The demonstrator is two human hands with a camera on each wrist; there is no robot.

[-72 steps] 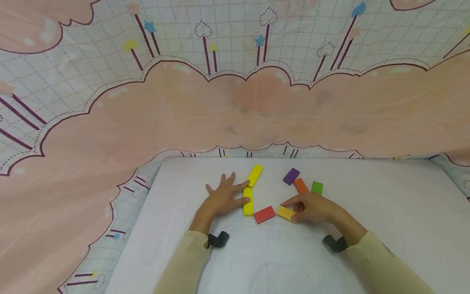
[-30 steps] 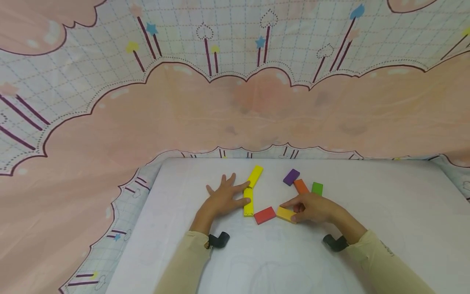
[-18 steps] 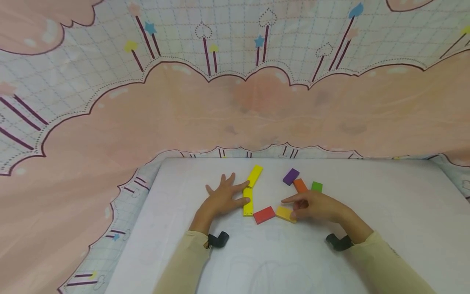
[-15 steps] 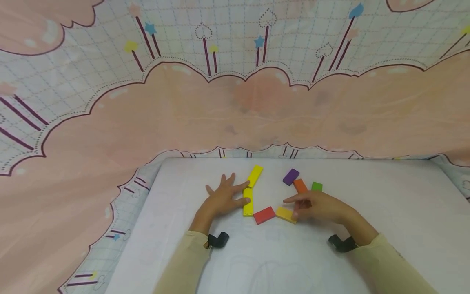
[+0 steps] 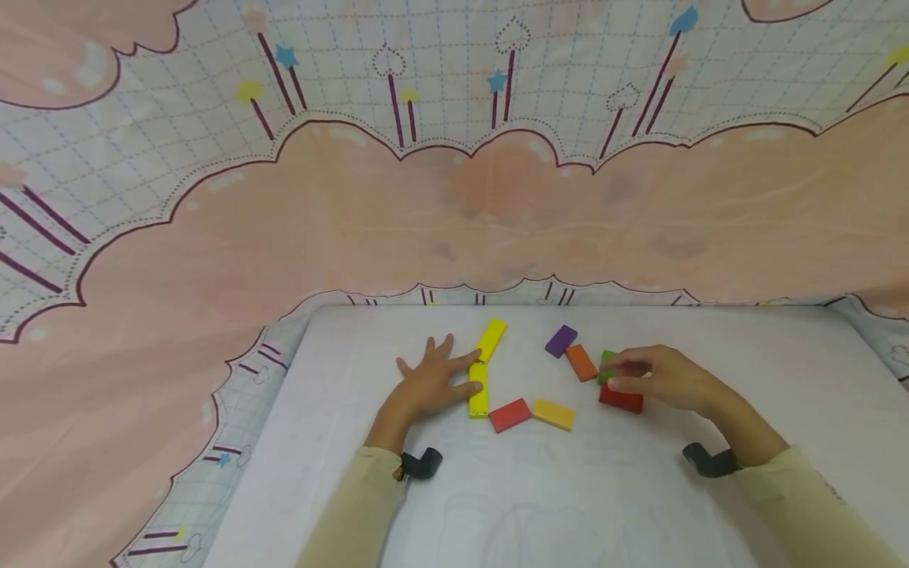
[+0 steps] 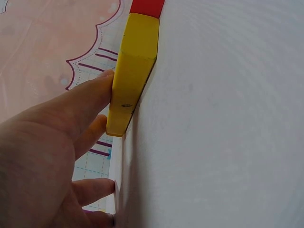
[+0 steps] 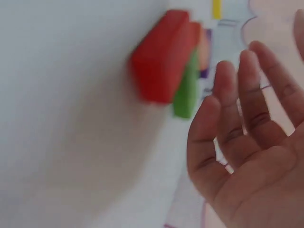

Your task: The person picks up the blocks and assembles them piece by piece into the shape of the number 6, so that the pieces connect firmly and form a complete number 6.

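Note:
On the white table, my left hand (image 5: 428,383) lies with fingers spread. Its thumb tip touches the near yellow block (image 5: 479,404), and its index fingertip is where that block meets the far yellow block (image 5: 493,335). In the left wrist view, fingertips rest along the side of a yellow block (image 6: 135,66). My right hand (image 5: 671,379) hovers over a red block (image 5: 622,400) and a green block (image 5: 607,357), partly hiding both. Seen from the right wrist, its fingers are loosely bent and apart from the red block (image 7: 161,57).
Another red block (image 5: 510,416) continues from the near yellow one, end to end with an amber block (image 5: 555,414). Orange (image 5: 581,364) and purple (image 5: 561,341) blocks lie end to end farther back. A patterned cloth (image 5: 454,221) hangs behind the white tabletop (image 5: 767,379).
My right hand has let go of the amber block and moved right to the red and green blocks, uncovering the orange one. My left hand stays in place.

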